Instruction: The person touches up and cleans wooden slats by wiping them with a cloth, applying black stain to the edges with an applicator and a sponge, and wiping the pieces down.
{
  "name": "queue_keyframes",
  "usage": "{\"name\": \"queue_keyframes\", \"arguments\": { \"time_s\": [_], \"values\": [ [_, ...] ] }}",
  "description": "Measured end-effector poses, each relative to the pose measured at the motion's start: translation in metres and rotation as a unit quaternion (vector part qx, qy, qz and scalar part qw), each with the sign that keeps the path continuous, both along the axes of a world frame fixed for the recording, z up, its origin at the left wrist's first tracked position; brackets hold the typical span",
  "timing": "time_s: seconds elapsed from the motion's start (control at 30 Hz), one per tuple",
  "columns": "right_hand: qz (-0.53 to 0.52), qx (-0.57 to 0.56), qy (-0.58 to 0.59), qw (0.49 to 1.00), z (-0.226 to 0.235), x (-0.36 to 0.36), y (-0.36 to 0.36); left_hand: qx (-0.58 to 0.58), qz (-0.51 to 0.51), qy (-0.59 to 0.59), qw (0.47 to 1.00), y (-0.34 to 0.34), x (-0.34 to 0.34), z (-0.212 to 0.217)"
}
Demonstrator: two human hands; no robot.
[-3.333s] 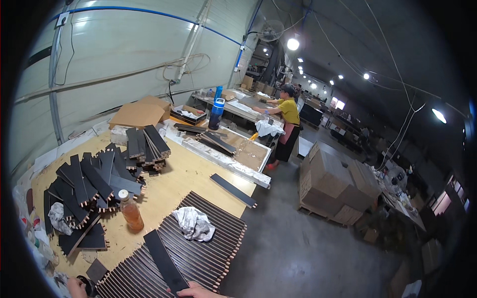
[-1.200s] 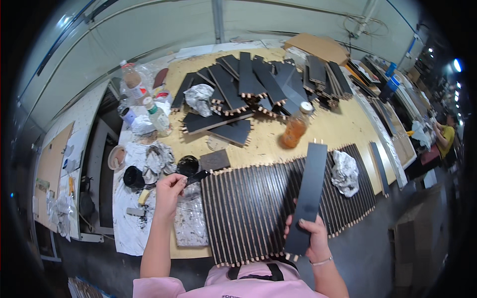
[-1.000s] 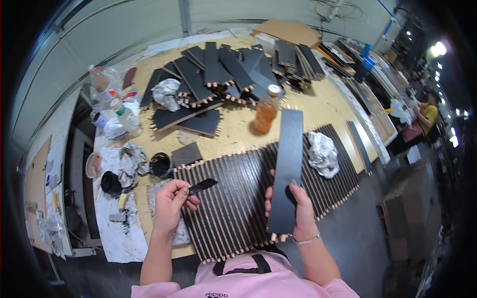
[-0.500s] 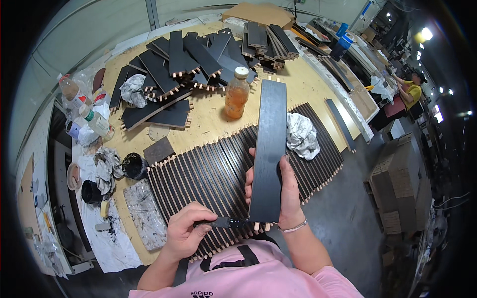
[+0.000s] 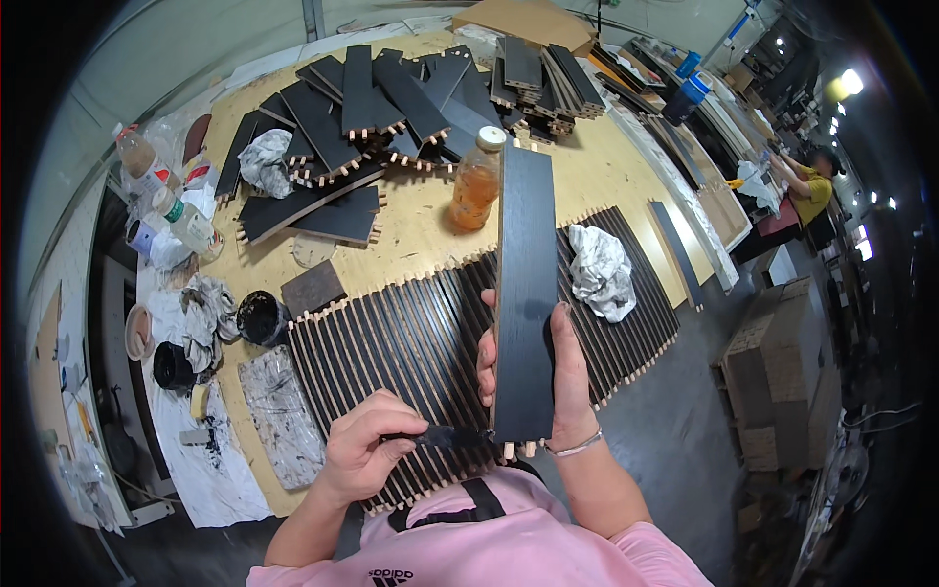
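Seen from my head camera, my left hand is clamped on a dark flat-bladed tool, its tip at the lower left edge of a black board standing nearly upright before me. My right hand grips that board near its lower end, fingers along the left edge and palm on the right. Beneath lies a row of dark strips with pale pegs at the ends, a crumpled white cloth on top.

Just beyond the row, a white-capped bottle holds orange liquid on the yellowish table. To my left, a black pot is dark and smeared inside; how full it is, I cannot tell. A second black pot sits near it on a stained white sheet, beside a round tub with a pinkish inside. Farther back, a green-capped clear bottle leans near a red-labelled bottle, whose contents I cannot make out. A heap of black boards spreads across the far side.
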State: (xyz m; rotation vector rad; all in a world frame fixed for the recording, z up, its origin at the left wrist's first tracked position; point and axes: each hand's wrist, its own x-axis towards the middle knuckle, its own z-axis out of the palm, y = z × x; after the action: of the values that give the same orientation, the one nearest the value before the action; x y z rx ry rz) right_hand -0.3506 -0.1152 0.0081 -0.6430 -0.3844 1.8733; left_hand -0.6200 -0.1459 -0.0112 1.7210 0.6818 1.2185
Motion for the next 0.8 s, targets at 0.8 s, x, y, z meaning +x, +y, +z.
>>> {"name": "queue_keyframes", "arguments": {
  "time_s": [0.8],
  "values": [
    [0.013,0.033,-0.015,0.999,0.0055,0.0028,-0.0038,-0.047,-0.065,-0.033,0.996,0.0024,0.0026,-0.0025]
  ]
}}
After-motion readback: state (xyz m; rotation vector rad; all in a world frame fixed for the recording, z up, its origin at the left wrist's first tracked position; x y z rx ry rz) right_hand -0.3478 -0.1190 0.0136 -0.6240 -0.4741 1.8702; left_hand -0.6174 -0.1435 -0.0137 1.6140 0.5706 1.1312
